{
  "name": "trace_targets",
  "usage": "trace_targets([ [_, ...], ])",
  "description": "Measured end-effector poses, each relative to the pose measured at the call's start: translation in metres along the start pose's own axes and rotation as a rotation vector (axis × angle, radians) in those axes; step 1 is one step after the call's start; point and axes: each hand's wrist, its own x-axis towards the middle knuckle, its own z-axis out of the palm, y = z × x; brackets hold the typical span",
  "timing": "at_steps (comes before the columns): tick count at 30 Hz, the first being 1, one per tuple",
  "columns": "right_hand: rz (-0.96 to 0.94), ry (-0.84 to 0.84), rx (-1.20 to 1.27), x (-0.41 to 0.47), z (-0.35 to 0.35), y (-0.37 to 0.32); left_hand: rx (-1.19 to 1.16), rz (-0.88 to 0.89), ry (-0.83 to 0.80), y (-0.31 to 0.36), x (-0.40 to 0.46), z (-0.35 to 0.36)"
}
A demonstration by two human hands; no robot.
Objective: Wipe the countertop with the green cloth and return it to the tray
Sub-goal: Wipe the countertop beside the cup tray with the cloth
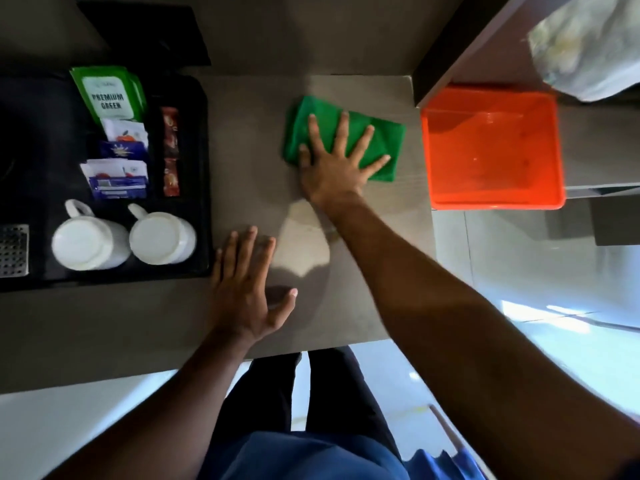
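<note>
A folded green cloth (pixel 377 136) lies flat on the grey-brown countertop (pixel 242 140), toward its far right. My right hand (pixel 334 168) presses down on the cloth with fingers spread wide; the palm covers its near left corner. My left hand (pixel 247 289) rests flat on the countertop near the front edge, fingers apart, holding nothing. An orange plastic tray (pixel 550 199) stands just right of the countertop's edge, with nothing visible inside it.
A black tray (pixel 204 168) at the left holds two upturned white mugs (pixel 90 244), green tea packets (pixel 104 95) and several sachets. A crumpled plastic bag (pixel 588 46) sits at the far right. Below the counter's front edge are my legs and a shiny floor.
</note>
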Motion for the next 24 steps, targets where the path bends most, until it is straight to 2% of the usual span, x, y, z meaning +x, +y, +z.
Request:
trace_targets([
  [2,-0.130,0.022,-0.056,-0.035,0.012,-0.001,0.012,0.002,0.002,0.003,0.001,0.001],
  [5,-0.232,0.030,-0.120,-0.107,0.021,0.050,0.073,0.002,-0.018,0.001,-0.005,0.000],
  [7,-0.189,0.019,-0.146,-0.118,0.012,0.086,0.082,0.011,-0.013,-0.002,-0.006,0.002],
  [9,-0.096,0.030,-0.120,-0.088,-0.002,0.101,0.044,0.023,-0.004,-0.001,-0.003,0.003],
  [12,0.072,0.092,-0.004,-0.037,-0.014,0.070,-0.024,0.034,-0.008,0.009,0.012,0.002],
  [13,0.071,0.084,0.021,-0.038,-0.009,0.051,-0.005,0.028,-0.024,0.009,0.014,0.001],
  [15,-0.050,0.056,-0.018,-0.068,0.009,0.030,0.056,0.016,-0.065,0.005,0.006,0.001],
  [18,-0.193,0.009,-0.132,-0.146,0.021,0.070,0.121,0.028,-0.070,-0.010,-0.019,0.001],
  [21,-0.118,-0.041,-0.151,-0.150,0.003,0.123,0.156,0.043,-0.067,-0.016,-0.040,0.006],
  [24,0.014,0.020,-0.048,-0.083,-0.001,0.092,0.158,0.037,-0.076,-0.015,-0.039,0.007],
])
